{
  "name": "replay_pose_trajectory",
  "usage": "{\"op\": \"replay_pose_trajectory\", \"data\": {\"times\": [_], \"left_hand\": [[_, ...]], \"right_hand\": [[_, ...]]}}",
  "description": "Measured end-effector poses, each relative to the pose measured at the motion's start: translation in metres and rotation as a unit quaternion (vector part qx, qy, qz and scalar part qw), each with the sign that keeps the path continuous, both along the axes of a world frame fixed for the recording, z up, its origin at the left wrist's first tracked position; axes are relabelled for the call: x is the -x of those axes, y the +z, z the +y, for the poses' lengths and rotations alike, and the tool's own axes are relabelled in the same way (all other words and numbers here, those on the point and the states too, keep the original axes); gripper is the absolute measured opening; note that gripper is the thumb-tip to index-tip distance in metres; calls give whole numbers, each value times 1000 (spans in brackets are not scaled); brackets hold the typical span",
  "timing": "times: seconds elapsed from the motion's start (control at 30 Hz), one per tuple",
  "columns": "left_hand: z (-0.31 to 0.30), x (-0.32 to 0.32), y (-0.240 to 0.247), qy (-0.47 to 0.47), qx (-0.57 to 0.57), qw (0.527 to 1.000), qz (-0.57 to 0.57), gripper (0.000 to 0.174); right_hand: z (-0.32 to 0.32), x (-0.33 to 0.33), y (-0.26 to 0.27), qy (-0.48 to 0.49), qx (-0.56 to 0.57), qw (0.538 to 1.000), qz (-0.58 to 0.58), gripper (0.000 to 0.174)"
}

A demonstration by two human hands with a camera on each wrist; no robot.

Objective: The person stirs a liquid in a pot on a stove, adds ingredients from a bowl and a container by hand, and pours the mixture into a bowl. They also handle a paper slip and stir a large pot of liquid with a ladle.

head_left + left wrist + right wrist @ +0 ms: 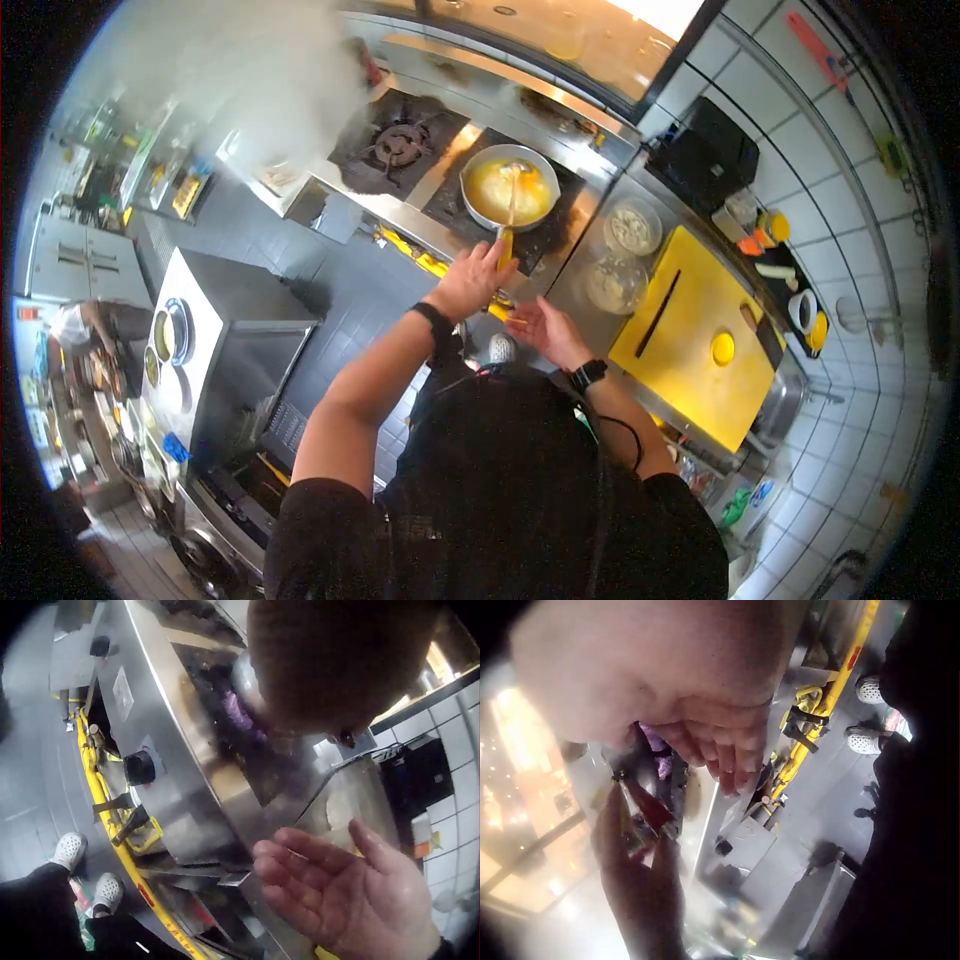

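On the lit burner stands a light metal pan (466,200) of yellow liquid with a pale mass in it. A long-handled utensil (515,200) slants across the pan toward its yellow handle (506,243). My left hand (470,278) grips that handle; in the right wrist view the left hand (641,874) has thumb and fingers round a reddish, shadowed part of it. Beside it, lower and to the right, my right hand (550,335) is held in the air, palm up. The left wrist view shows the right hand (349,900) with relaxed fingers, holding nothing. Purple flame (238,712) shows under the pan.
Two clear bowls (632,228) with pale contents stand right of the stove. Beyond them lies a yellow cutting board (690,370) with a dark stick (658,315), a small yellow cup (723,348) and a knife (765,338). Steam (280,90) rises at upper left. A yellow pipe (120,840) runs below the stove front.
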State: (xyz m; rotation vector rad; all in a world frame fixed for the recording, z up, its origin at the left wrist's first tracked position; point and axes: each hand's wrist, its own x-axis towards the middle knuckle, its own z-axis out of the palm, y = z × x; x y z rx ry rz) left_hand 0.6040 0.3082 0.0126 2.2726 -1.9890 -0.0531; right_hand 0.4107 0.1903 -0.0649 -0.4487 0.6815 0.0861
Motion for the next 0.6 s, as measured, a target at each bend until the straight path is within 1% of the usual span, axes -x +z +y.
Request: {"op": "replay_pose_trajectory", "data": {"times": [0.03,0.07,0.13,0.17,0.27,0.3,0.33,0.43,0.47,0.53,0.57,0.6], "left_hand": [[-5,-4,0,-10,4,1000,-9,47],[-9,-11,-2,-23,5,1000,-12,47],[-16,-28,-10,-75,0,997,-16,38],[-17,-36,-12,-106,21,994,-10,32],[-12,-54,-19,-114,24,993,1,30],[-6,-56,-6,-124,62,990,6,27],[0,-57,8,-118,59,991,4,27],[23,-59,62,-174,78,981,35,20],[32,-57,68,-169,100,979,52,19],[45,-58,80,-178,80,976,96,20],[46,-60,75,-178,83,976,94,20],[46,-63,63,-186,67,975,105,20]], "right_hand": [[4,-4,-2,3,-6,1000,-20,45],[9,-9,0,-10,-5,1000,-23,45],[17,-22,4,-1,-26,999,-47,45],[21,-31,9,-4,-37,998,-56,44],[33,-49,27,-29,-28,996,-81,43],[38,-53,21,-41,-2,991,-125,40],[40,-55,16,-35,-5,991,-127,40],[42,-68,9,-71,-8,994,-78,34],[40,-73,3,-67,-9,994,-82,34],[36,-78,-12,-81,20,996,-42,34],[41,-84,11,-95,49,994,4,33],[40,-85,7,-91,51,994,4,33]]}}
